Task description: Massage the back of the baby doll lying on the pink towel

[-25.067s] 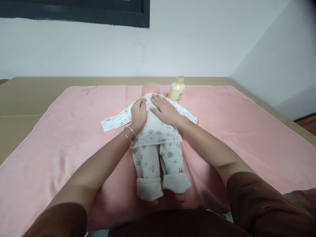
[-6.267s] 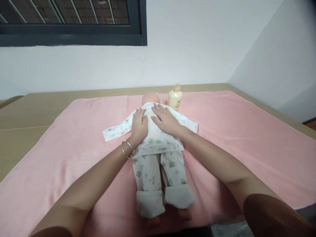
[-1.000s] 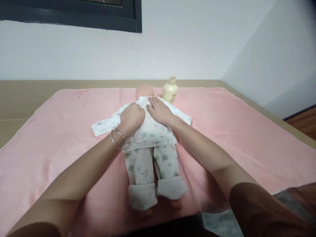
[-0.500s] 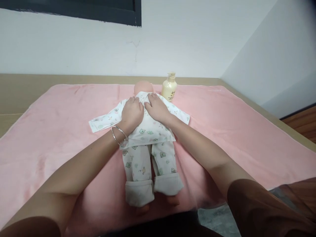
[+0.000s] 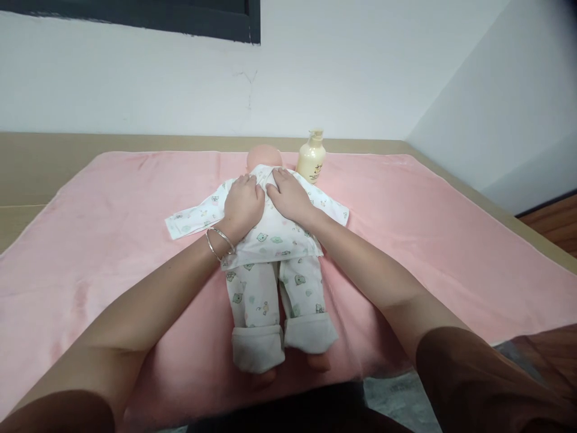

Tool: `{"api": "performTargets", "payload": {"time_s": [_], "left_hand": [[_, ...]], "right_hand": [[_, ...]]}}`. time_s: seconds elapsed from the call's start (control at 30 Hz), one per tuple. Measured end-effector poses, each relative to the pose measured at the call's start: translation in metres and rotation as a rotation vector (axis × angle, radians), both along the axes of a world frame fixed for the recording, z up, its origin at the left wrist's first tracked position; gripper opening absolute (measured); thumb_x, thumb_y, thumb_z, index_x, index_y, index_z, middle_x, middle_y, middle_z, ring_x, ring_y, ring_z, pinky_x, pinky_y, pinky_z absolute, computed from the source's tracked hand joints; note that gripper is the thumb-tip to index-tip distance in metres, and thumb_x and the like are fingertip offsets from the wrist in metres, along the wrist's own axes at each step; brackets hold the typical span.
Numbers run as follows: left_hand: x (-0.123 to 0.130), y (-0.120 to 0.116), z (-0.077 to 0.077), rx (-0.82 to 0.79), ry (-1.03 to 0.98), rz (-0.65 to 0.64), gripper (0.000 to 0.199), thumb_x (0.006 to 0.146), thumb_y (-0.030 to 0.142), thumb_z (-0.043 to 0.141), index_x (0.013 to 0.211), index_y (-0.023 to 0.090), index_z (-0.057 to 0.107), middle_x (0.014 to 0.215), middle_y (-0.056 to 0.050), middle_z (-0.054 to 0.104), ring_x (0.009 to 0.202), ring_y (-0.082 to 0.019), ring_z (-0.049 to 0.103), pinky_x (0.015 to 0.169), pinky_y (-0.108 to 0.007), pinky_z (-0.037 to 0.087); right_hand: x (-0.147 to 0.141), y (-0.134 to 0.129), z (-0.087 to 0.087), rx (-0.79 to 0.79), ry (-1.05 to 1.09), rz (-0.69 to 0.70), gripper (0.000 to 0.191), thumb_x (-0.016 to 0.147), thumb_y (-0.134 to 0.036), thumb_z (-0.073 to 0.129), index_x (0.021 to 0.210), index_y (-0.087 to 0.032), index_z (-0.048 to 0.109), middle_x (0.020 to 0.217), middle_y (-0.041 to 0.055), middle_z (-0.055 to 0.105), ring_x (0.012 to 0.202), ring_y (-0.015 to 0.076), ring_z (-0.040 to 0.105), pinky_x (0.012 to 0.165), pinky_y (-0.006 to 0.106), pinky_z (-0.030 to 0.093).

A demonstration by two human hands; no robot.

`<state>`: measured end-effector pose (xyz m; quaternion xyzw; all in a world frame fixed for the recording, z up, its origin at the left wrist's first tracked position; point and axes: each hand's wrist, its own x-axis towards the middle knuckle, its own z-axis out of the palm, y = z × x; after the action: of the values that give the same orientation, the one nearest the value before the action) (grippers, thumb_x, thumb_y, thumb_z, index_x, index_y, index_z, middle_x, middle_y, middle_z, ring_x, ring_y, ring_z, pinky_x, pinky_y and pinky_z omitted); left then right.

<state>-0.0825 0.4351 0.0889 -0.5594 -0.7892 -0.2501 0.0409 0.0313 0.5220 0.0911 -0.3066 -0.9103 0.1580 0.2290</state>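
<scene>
A baby doll [image 5: 264, 155] in a white printed top [image 5: 270, 237] and matching trousers [image 5: 259, 294] with folded-up cuffs lies on a pink blanket [image 5: 406, 240]. Its head points to the wall, and its feet show below the cuffs. My left hand [image 5: 244, 201], with bangles at the wrist, rests flat on the left of the doll's upper chest. On the right of the chest lies my right hand [image 5: 288, 193], fingers stretched toward the collar. Both thumbs point inward, a little apart. Neither hand grips anything.
A cream pump bottle [image 5: 311, 157] stands on the blanket to the right of the doll's head. Behind the blanket runs a tan surface edge [image 5: 360, 146] along a white wall. A dark frame [image 5: 202, 21] is at the upper left.
The whole view has shifted slightly, so everything appears a little higher and further right. Both hands keep their place on the doll's chest.
</scene>
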Motion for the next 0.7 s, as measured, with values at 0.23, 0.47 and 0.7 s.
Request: {"api": "performTargets", "payload": {"time_s": [0.23,0.47,0.7], "left_hand": [[0.0002,0.0018,0.0007,-0.006,-0.020,0.004,0.048,0.099,0.021,0.026,0.125,0.005,0.063,0.136,-0.021,0.062,0.135,-0.030,0.054,0.123,-0.048,0.040],[-0.0001,0.0014,-0.0007,0.017,-0.047,0.005,0.047,0.099,0.022,0.027,0.125,0.007,0.064,0.137,-0.020,0.062,0.136,-0.029,0.054,0.124,-0.047,0.039],[0.0040,-0.0024,0.0027,0.012,-0.022,0.003,0.048,0.100,0.024,0.027,0.128,0.009,0.063,0.137,-0.018,0.063,0.136,-0.028,0.055,0.124,-0.046,0.039]], "right_hand": [[0.0052,-0.0021,0.0091,-0.070,-0.139,0.037,0.072,0.105,-0.039,0.032,0.160,0.007,0.028,0.169,0.0254,0.026,0.161,0.0337,0.021,0.133,0.048,0.018],[0.0040,-0.0008,0.0044,-0.027,-0.082,0.032,0.069,0.104,-0.037,0.034,0.157,0.007,0.035,0.166,0.0250,0.033,0.159,0.0319,0.027,0.133,0.046,0.020],[0.0054,0.0016,0.0061,-0.057,-0.091,0.042,0.070,0.104,-0.039,0.034,0.159,0.005,0.033,0.168,0.0241,0.029,0.160,0.0324,0.024,0.133,0.048,0.019]]}}
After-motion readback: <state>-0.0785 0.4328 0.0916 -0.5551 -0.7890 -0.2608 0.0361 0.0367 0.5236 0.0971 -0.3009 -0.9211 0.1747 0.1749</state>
